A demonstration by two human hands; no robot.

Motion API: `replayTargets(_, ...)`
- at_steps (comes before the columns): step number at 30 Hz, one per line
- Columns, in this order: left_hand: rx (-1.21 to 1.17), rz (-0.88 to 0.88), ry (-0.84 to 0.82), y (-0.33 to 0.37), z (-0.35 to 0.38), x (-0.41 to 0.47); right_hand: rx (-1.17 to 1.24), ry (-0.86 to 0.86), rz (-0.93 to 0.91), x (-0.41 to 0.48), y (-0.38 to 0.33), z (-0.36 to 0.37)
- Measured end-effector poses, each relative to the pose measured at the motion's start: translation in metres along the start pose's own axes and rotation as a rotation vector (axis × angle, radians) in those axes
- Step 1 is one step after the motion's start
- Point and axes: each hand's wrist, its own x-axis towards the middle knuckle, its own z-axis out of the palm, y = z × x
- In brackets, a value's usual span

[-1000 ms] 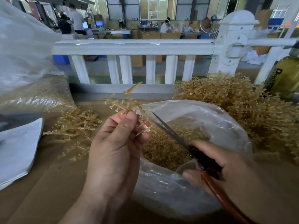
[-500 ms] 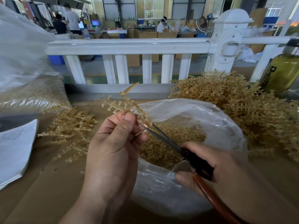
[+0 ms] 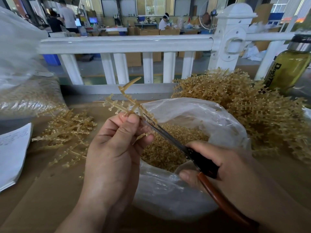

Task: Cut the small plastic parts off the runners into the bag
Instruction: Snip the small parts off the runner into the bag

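Observation:
My left hand (image 3: 116, 153) pinches a tan plastic runner (image 3: 125, 102) between thumb and fingers, holding it up over the open clear plastic bag (image 3: 193, 113). The bag holds a heap of small tan cut parts (image 3: 168, 148). My right hand (image 3: 223, 165) grips the scissors (image 3: 170, 137) by their black and brown handles. The blades reach up and left, and their tips lie against the runner's right branch, just beside my left thumb. The lower part of the runner is hidden behind my left fingers.
A big pile of uncut runners (image 3: 252, 111) lies at the right, a smaller scatter of runners (image 3: 65, 132) at the left. A filled clear bag (image 3: 28, 96) and white papers (image 3: 11, 153) sit far left, a yellow-green bottle (image 3: 289, 68) far right. A white railing (image 3: 126, 44) runs behind the brown table.
The scissors have slid up and left along the runner, and the blades, apart a second ago, have come nearly together at its right branch. My left hand has raised the runner slightly.

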Motion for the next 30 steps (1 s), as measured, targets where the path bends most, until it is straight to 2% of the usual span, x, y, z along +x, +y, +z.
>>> replayTargets(14, -0.072, -0.103, -0.024, -0.001, -0.002, 0.001, -0.132, 0.125, 0.016, 0.001, 0.002, 0.004)
replayTargets(22, -0.076, -0.084, -0.028, 0.003, -0.007, 0.006, -0.104, 0.074, 0.061, 0.001, 0.006, -0.001)
replayTargets(30, -0.091, -0.058, -0.025, 0.003, -0.012, 0.01, -0.081, 0.03, 0.01, -0.001, 0.004, -0.007)
